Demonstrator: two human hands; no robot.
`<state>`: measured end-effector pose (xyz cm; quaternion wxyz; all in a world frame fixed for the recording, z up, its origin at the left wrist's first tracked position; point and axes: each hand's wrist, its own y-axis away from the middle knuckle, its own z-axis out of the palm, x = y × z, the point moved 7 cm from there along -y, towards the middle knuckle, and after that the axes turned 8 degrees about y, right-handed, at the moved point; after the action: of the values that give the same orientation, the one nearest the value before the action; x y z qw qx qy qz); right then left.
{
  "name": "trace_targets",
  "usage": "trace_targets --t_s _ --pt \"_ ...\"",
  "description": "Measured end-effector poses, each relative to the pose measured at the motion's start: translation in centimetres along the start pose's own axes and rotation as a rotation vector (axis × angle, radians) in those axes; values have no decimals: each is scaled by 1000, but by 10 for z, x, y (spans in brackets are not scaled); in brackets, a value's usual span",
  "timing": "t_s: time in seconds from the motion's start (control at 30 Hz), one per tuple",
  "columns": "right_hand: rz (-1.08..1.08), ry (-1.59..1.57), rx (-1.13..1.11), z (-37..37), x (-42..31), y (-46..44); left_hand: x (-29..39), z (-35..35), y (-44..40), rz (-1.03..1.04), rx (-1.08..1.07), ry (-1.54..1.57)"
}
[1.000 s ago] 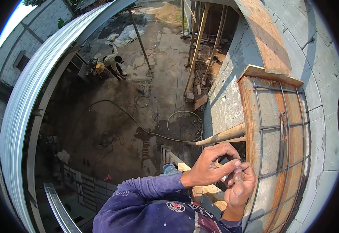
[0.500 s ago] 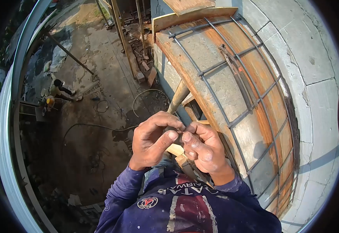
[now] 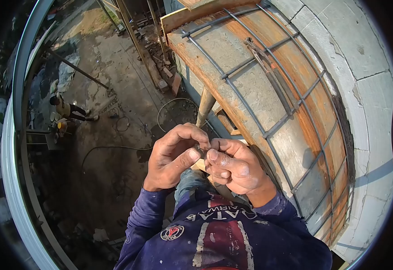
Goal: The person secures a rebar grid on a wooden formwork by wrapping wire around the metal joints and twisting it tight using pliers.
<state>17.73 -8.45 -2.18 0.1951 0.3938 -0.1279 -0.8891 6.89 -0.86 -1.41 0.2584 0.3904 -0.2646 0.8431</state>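
Note:
My left hand (image 3: 174, 155) and my right hand (image 3: 239, 168) meet in front of my chest, fingertips touching. Both are closed in a pinch. Something small and dark shows between the fingers, too tiny to name. To the right lies a grid of tied steel bars (image 3: 243, 96) over a curved wooden form (image 3: 232, 49). Long-handled pincers (image 3: 270, 74) rest on that grid, jaws toward the far end. Neither hand touches the bars or the pincers.
A grey block wall (image 3: 372, 108) curves along the right side. A wooden pole (image 3: 205, 105) stands beside the form. Far below on the ground (image 3: 111, 90), a person (image 3: 68, 108) is near a yellow container (image 3: 62, 127) and a hose (image 3: 115, 147). A metal rail (image 3: 9, 148) runs along the left.
The view has shifted slightly, so the form and bars sit a little further left and higher. My hands stay pinched together, moved slightly left. The person below now stands more upright.

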Motion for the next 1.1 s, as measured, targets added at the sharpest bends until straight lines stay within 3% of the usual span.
trace_targets --t_s 0.17,0.27,0.33,0.47,0.53,0.57,0.63,0.97,1.1 --pt "-69 39 40 -2 1 -2 5 3 -5 51 1 -23" --pt "-191 240 157 -4 -7 -1 3 0 0 78 93 -166" --pt "-325 419 231 -5 -16 1 5 -7 8 164 295 -305" --pt "-393 523 286 -5 -17 4 10 -1 11 205 349 -432" --pt "-400 576 321 -6 -17 5 17 5 11 287 355 -673" --pt "-400 573 322 -7 -17 5 17 7 10 285 353 -674" --pt "-404 602 341 -8 -16 5 28 21 11 438 319 -984" --pt "-338 498 297 -9 -15 5 38 27 3 624 208 -1193" --pt "-300 593 300 -7 -20 8 46 30 4 715 51 -1313"
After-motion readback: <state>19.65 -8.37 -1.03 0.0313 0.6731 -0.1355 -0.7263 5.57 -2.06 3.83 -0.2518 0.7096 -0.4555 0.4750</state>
